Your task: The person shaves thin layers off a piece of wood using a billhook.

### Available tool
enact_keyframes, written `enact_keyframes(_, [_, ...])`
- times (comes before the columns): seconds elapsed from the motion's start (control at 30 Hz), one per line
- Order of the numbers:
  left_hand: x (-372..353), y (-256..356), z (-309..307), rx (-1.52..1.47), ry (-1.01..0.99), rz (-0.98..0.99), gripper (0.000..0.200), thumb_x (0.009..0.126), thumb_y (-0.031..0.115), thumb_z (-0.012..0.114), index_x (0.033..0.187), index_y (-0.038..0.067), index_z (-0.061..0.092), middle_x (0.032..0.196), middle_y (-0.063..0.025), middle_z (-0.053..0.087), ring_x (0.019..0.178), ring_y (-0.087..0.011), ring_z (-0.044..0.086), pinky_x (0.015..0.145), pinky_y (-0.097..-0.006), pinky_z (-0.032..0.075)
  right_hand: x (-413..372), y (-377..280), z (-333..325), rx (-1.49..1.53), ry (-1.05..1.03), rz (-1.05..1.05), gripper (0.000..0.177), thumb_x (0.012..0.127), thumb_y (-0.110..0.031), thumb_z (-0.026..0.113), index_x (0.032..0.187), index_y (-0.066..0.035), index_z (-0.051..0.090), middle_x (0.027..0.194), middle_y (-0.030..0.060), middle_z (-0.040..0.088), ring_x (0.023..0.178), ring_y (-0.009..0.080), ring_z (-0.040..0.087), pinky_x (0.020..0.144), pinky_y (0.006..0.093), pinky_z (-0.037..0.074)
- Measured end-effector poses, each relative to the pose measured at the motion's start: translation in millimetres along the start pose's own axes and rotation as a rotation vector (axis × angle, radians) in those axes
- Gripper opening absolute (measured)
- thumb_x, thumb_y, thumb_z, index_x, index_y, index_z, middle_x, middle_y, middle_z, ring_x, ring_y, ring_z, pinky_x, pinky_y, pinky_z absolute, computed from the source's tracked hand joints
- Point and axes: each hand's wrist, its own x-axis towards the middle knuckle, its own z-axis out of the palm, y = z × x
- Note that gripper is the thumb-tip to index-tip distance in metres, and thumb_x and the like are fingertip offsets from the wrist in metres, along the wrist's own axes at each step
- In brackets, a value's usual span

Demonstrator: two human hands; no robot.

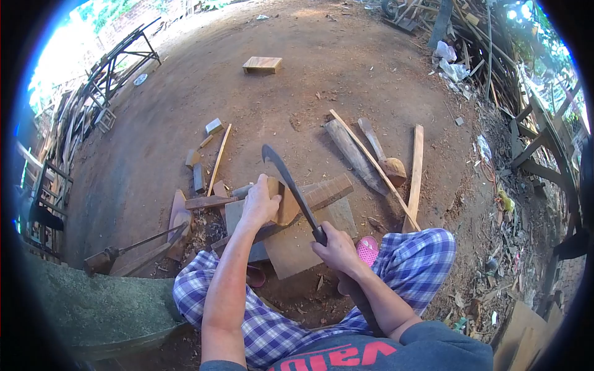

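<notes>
Your left hand [262, 203] clasps the brown wooden block [286, 212] over the long brown timber beam [331, 191], the dark hook-tipped knife [297, 195] gripped in your right hand [338, 248] slanting forward-left past its right side.

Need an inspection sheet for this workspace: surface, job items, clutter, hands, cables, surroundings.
Surface: bare dirt ground; flat board under the wooden beam.
Job items: wood block at the beam; curved blade beside it, contact unclear.
Clutter: loose stick left, plank right, pale small block farther out.
Hands: left hand has its grip on the wood block; right hand grips the curved blade's handle.
Cables: none certain; thin hanging line upper right, wire or not unclear.
Surroundings: wood pile and plastic bags upper right.
</notes>
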Motion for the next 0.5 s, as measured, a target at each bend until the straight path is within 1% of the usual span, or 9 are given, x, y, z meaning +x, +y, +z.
enact_keyframes(0.07, [1, -3, 2, -0.006, -0.021, -0.040, 0.057, 0.082, 0.017, 0.070, 0.128, -0.002, 0.042, 0.120, -0.0314, 0.057, 0.116, -0.0448, 0.054, 0.097, -0.0497, 0.044, -6, -13, -11, 0.019, -0.018, 0.017, 0.033, 0.082, -0.029, 0.067, 0.098, -0.004, 0.052, 0.075, 0.0230, 0.062, 0.076, 0.0443, 0.063, 0.068, 0.0508, 0.046])
enact_keyframes(0.13, [2, -5, 3, 0.030, 0.023, -0.015, 0.057, 0.082, 0.017, 0.069, 0.128, -0.002, 0.042, 0.121, -0.0315, 0.057, 0.117, -0.0446, 0.054, 0.097, -0.0496, 0.044, -10, -23, -21, 0.061, 0.002, 0.008, 0.033, 0.082, -0.029, 0.066, 0.099, -0.004, 0.051, 0.076, 0.0234, 0.062, 0.077, 0.0452, 0.062, 0.068, 0.0518, 0.046])
enact_keyframes(0.17, [2, -4, 3, 0.025, 0.027, -0.015, 0.057, 0.082, 0.017, 0.069, 0.128, -0.002, 0.042, 0.121, -0.0315, 0.057, 0.117, -0.0446, 0.054, 0.097, -0.0496, 0.044, -9, -22, -19, 0.055, 0.003, 0.004, 0.033, 0.082, -0.029, 0.066, 0.099, -0.004, 0.051, 0.076, 0.0234, 0.062, 0.077, 0.0452, 0.062, 0.068, 0.0518, 0.046])
enact_keyframes(0.23, [0, 5, -3, 0.036, -0.046, -0.036, 0.058, 0.082, 0.017, 0.069, 0.129, -0.002, 0.041, 0.122, -0.0315, 0.056, 0.117, -0.0446, 0.054, 0.098, -0.0495, 0.044, -4, -16, -8, -0.054, 0.019, 0.015, 0.034, 0.082, -0.029, 0.067, 0.099, -0.005, 0.051, 0.077, 0.0237, 0.063, 0.078, 0.0455, 0.063, 0.070, 0.0520, 0.047])
enact_keyframes(0.27, [0, 4, -3, 0.040, -0.043, -0.031, 0.058, 0.082, 0.017, 0.069, 0.129, -0.002, 0.041, 0.122, -0.0315, 0.056, 0.117, -0.0446, 0.054, 0.098, -0.0495, 0.044, -2, -13, -3, -0.052, 0.025, 0.013, 0.034, 0.082, -0.029, 0.067, 0.099, -0.005, 0.051, 0.077, 0.0237, 0.063, 0.078, 0.0455, 0.063, 0.070, 0.0520, 0.047])
enact_keyframes(0.33, [-2, -2, -1, -0.021, 0.008, -0.034, 0.059, 0.082, 0.018, 0.069, 0.130, -0.002, 0.041, 0.122, -0.0317, 0.056, 0.118, -0.0446, 0.053, 0.098, -0.0495, 0.044, 4, -8, 6, -0.099, -0.048, 0.051, 0.033, 0.082, -0.028, 0.064, 0.102, -0.005, 0.050, 0.085, 0.0270, 0.065, 0.084, 0.0482, 0.062, 0.076, 0.0552, 0.047])
enact_keyframes(0.37, [-2, -5, 0, -0.015, 0.009, -0.034, 0.059, 0.082, 0.018, 0.069, 0.130, -0.002, 0.041, 0.122, -0.0317, 0.056, 0.118, -0.0446, 0.053, 0.098, -0.0495, 0.044, 3, -5, 8, -0.093, -0.047, 0.050, 0.033, 0.082, -0.028, 0.064, 0.102, -0.005, 0.050, 0.085, 0.0270, 0.065, 0.084, 0.0482, 0.062, 0.076, 0.0552, 0.047])
enact_keyframes(0.43, [-3, -4, 1, 0.010, -0.001, -0.011, 0.060, 0.082, 0.018, 0.070, 0.131, -0.002, 0.040, 0.123, -0.0318, 0.056, 0.118, -0.0447, 0.053, 0.098, -0.0490, 0.044, 1, -1, 7, -0.081, -0.010, 0.021, 0.035, 0.081, -0.029, 0.067, 0.101, -0.005, 0.052, 0.080, 0.0251, 0.064, 0.081, 0.0460, 0.063, 0.071, 0.0526, 0.047])
enact_keyframes(0.5, [-2, -2, 3, 0.001, -0.009, -0.010, 0.059, 0.082, 0.018, 0.070, 0.129, -0.002, 0.041, 0.122, -0.0319, 0.056, 0.117, -0.0449, 0.053, 0.097, -0.0491, 0.044, -2, -2, 3, -0.069, -0.008, 0.032, 0.035, 0.081, -0.029, 0.067, 0.101, -0.004, 0.052, 0.080, 0.0249, 0.064, 0.081, 0.0455, 0.063, 0.071, 0.0520, 0.048])
